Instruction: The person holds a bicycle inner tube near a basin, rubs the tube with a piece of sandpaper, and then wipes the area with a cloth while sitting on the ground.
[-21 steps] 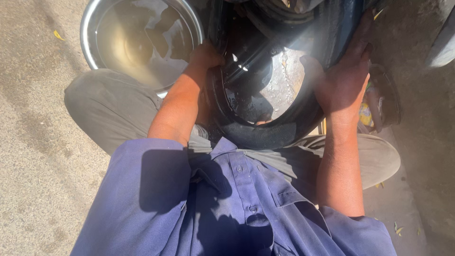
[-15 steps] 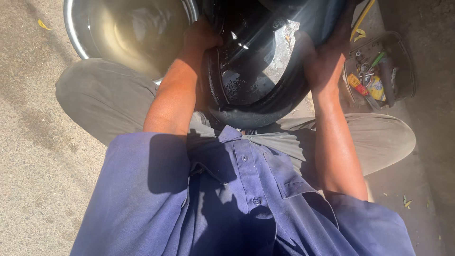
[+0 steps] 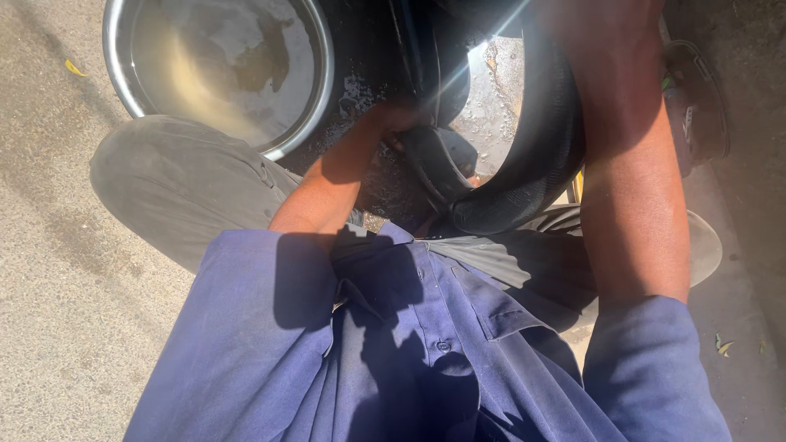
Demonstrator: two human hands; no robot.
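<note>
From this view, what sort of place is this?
Probably an outdoor, roadside tyre repair spot. A black tyre rests against the seated person's lap, a wide metal basin of water stands on the wet ground, and the left hand reaches into the tyre.

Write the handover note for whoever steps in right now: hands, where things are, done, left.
Left hand: reaching into the black rubber tyre at its inner edge; grip hidden in shadow.
Right hand: above the frame's top edge, out of view; only the forearm crosses the tyre's right side.
Tyre stands between the knees on wet ground; a metal basin of water sits left of it, apart.
Done: cannot tell from this view.
Left: whatever work the left hand has in hand inside the tyre.
</note>
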